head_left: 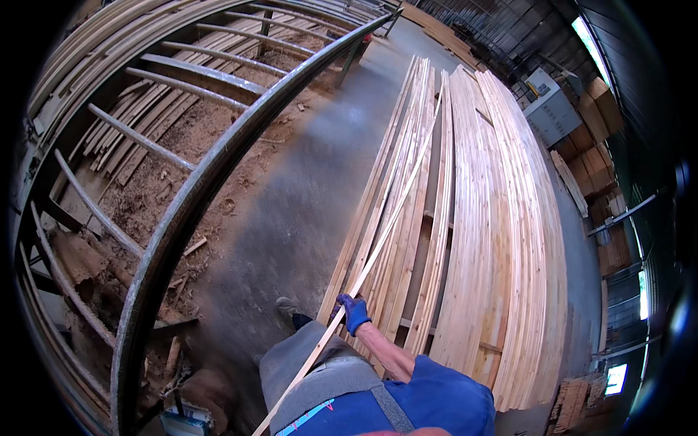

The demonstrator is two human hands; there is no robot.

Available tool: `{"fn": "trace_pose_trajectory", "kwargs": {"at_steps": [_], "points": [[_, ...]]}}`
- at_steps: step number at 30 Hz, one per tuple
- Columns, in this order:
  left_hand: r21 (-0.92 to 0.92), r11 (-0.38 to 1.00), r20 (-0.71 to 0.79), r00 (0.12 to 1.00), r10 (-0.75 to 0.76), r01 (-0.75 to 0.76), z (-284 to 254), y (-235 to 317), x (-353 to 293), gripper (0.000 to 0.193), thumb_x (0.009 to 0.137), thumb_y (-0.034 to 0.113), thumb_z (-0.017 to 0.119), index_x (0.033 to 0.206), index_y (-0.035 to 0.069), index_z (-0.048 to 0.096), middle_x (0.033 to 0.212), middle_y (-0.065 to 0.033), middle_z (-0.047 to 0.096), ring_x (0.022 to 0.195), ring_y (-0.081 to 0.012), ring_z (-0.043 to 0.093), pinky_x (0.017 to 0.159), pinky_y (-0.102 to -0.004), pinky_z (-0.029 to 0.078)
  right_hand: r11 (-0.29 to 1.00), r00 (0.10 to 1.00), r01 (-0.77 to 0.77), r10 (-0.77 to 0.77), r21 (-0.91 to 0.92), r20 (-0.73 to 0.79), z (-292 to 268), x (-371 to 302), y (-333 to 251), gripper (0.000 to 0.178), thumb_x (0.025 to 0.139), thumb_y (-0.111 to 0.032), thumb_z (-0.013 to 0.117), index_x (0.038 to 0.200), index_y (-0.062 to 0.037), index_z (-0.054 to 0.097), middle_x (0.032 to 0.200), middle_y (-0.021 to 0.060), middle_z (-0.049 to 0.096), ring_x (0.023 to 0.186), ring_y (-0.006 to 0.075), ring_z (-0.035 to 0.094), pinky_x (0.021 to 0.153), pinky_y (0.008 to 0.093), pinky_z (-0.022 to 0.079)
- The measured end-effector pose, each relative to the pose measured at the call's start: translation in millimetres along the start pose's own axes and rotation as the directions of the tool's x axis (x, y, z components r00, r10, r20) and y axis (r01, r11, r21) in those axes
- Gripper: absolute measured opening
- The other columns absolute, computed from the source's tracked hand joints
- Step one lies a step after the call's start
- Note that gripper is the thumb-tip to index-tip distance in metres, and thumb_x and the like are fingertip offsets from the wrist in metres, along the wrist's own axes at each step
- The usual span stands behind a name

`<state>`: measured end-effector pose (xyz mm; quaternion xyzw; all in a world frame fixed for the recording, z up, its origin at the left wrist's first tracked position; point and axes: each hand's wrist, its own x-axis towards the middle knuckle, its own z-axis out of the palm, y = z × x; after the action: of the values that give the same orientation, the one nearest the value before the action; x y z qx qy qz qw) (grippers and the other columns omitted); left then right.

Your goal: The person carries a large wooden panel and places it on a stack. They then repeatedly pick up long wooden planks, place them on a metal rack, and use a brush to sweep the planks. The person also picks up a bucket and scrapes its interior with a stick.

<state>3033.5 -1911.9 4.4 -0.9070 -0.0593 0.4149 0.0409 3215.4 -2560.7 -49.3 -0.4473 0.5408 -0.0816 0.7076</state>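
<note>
My right hand (353, 314), in a blue and dark glove, is closed around a long, thin wooden strip (389, 227). The strip runs at a slant from beside my body, across my grey apron (302, 360), to the far end of the boards. Under its far part lie loose narrow strips (398, 272) with gaps between them. To their right spreads a wide, flat stack of pale, knotty boards (502, 240). My left hand is out of the picture.
A metal roller frame (211, 163) curves along the left, with sawdust (156, 185) and wood scraps beneath it. Grey concrete floor (291, 196) runs between frame and boards. A light-coloured cabinet (549, 109) and stacked lumber (592, 171) stand at the far right.
</note>
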Motion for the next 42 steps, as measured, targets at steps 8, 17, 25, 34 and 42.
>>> {"fn": "trace_pose_trajectory", "kwargs": {"at_steps": [8, 17, 25, 34, 42], "points": [[-0.03, 0.995, -0.047, 0.995, -0.092, 0.091, 72.7, -59.7, -30.8, 0.032, 0.08, 0.037, 0.061, 0.098, 0.011, 0.067, 0.094, -0.0163, 0.067, 0.091, -0.0343, 0.064, 0.078, -0.044, 0.05, 0.994, 0.989, 0.084, -0.075, -0.063, 0.131, 45.9, -10.8, 15.7, 0.018, 0.084, -0.013, 0.061, 0.099, -0.007, 0.052, 0.081, 0.0083, 0.055, 0.061, 0.0261, 0.058, 0.053, 0.0462, 0.056], [-0.095, 0.977, -0.058, 0.979, -0.195, 0.189, 185.5, -93.6, -67.6, 0.031, 0.081, 0.038, 0.059, 0.096, 0.012, 0.068, 0.095, -0.0142, 0.067, 0.093, -0.032, 0.065, 0.079, -0.0421, 0.05, 0.988, 0.956, 0.15, -0.151, 0.026, 0.25, 99.5, -79.4, -12.1, 0.023, 0.08, -0.012, 0.066, 0.094, -0.0019, 0.052, 0.072, 0.0123, 0.057, 0.057, 0.0252, 0.06, 0.047, 0.0414, 0.056], [0.061, 0.996, -0.037, 0.997, -0.07, 0.072, 256.0, -97.7, -80.1, 0.038, 0.079, 0.04, 0.062, 0.103, 0.012, 0.068, 0.101, -0.0153, 0.066, 0.098, -0.0339, 0.062, 0.084, -0.0418, 0.049, 0.989, 0.898, 0.143, -0.117, -0.029, 0.424, 136.8, -90.9, 2.5, 0.024, 0.084, -0.016, 0.063, 0.103, -0.0083, 0.051, 0.087, 0.0082, 0.056, 0.069, 0.0275, 0.059, 0.058, 0.0468, 0.056], [-0.086, 0.973, 0.148, 0.969, -0.2, 0.214, 283.6, -100.2, -94.9, 0.035, 0.082, 0.037, 0.057, 0.102, 0.009, 0.068, 0.101, -0.018, 0.066, 0.096, -0.0341, 0.064, 0.083, -0.0425, 0.051, 0.944, 0.862, 0.289, -0.185, -0.158, 0.472, 160.4, -79.4, 26.2, 0.03, 0.081, -0.025, 0.071, 0.096, -0.0072, 0.053, 0.082, 0.009, 0.059, 0.067, 0.0237, 0.061, 0.053, 0.0413, 0.055], [-0.12, 0.961, 0.104, 0.966, -0.238, 0.25, 284.4, -100.8, -116.7, 0.028, 0.084, 0.029, 0.057, 0.101, 0.009, 0.067, 0.098, -0.0166, 0.067, 0.093, -0.0296, 0.064, 0.08, -0.0402, 0.051, 0.87, 0.777, 0.466, -0.316, -0.16, 0.545, 175.7, -99.7, 28.6, 0.041, 0.079, -0.026, 0.075, 0.109, -0.003, 0.059, 0.089, 0.0073, 0.064, 0.072, 0.0198, 0.063, 0.061, 0.0363, 0.054]]}}
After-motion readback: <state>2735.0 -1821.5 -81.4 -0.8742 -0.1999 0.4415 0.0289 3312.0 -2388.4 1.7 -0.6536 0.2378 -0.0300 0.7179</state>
